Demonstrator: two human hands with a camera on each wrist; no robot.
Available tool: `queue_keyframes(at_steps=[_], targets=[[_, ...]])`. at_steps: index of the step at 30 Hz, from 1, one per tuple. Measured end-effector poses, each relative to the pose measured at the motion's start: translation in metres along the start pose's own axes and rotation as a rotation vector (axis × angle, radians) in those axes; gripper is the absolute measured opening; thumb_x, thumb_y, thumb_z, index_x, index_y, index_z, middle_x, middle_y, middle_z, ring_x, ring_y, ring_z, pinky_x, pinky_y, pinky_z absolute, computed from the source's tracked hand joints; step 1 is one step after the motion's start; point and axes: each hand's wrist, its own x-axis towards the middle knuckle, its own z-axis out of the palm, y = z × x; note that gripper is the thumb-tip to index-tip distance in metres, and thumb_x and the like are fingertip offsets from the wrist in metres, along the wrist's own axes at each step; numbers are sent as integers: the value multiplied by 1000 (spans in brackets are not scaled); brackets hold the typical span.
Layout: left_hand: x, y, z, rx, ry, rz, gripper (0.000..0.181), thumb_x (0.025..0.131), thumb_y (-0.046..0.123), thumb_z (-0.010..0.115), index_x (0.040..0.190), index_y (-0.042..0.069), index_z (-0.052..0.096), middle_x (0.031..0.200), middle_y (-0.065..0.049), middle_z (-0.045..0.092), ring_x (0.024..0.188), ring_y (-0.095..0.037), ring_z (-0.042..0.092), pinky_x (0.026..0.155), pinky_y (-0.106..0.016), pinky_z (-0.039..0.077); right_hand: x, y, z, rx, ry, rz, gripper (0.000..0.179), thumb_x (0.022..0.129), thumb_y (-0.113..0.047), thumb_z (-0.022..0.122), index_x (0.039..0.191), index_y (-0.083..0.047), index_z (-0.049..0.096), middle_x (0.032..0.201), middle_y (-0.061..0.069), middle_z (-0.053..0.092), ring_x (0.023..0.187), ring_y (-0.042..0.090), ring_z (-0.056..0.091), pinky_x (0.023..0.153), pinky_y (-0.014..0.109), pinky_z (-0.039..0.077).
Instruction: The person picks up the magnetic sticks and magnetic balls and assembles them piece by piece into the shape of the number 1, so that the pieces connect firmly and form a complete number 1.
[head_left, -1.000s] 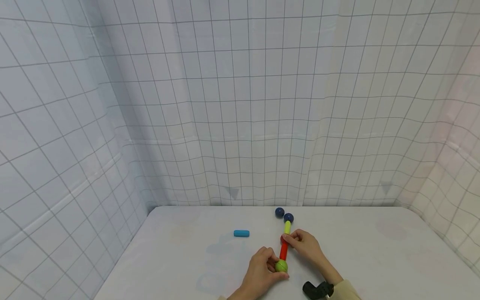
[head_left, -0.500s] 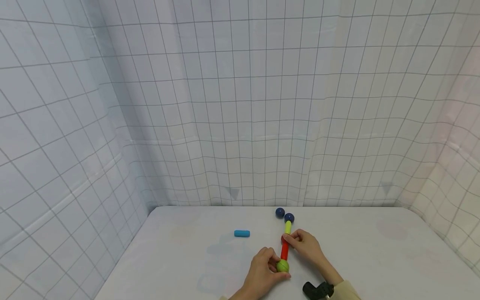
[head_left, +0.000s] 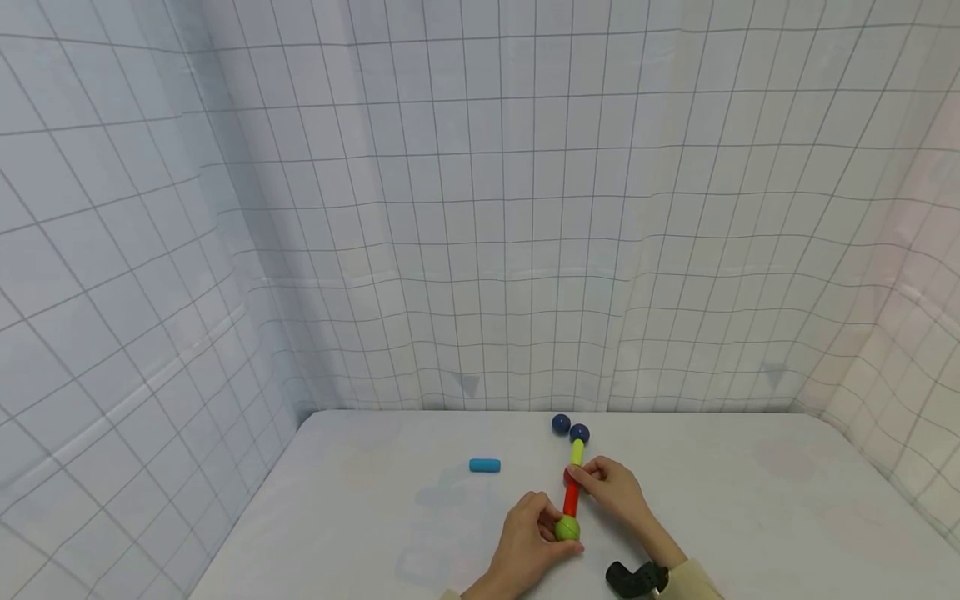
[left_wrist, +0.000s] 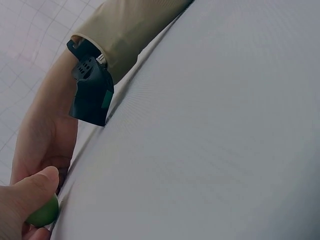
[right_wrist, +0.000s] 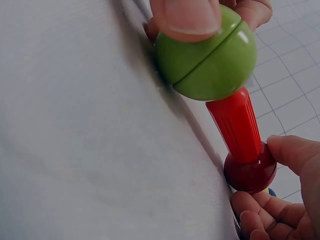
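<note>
A chain of balls and rods lies on the white table [head_left: 360,508], right of its middle. My left hand [head_left: 522,537] pinches the green ball [right_wrist: 212,65] at the near end between thumb and fingers. A ribbed red rod [right_wrist: 237,125] joins that ball to a dark red ball [right_wrist: 250,170], which my right hand [head_left: 611,492] pinches. Beyond it a yellow-green rod [head_left: 577,452] leads to a dark blue ball [head_left: 580,433]. In the left wrist view, my left thumb [left_wrist: 37,190] covers part of the green ball.
A second dark blue ball [head_left: 561,424] sits just left of the chain's far end. Further left lies a loose blue rod [head_left: 485,465]. A white gridded curtain [head_left: 510,250] hangs behind the table and at both sides. A black wrist mount [head_left: 633,579] is on my right wrist.
</note>
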Motion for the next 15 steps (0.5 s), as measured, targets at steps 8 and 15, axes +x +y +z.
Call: queue_keyframes(at_steps=[8,15], targets=[[2,-3,2,16,14,27,36,68,26,87,85,17,56,81,10,48,67,0,51,59,-18,48,1,0,0,1,19,-6,29,85,-37,70,78,-10,65,60,-5,53,56,12,44,51,24,32],[2,-3,4,31,25,27,37,67,25,87,85,17,56,80,11,47,67,0,50,59,-17,47,0,-1,0,-8,13,-9,30,86,-38,69,80,-8,65,61,-5,53,56,12,44,52,25,32]])
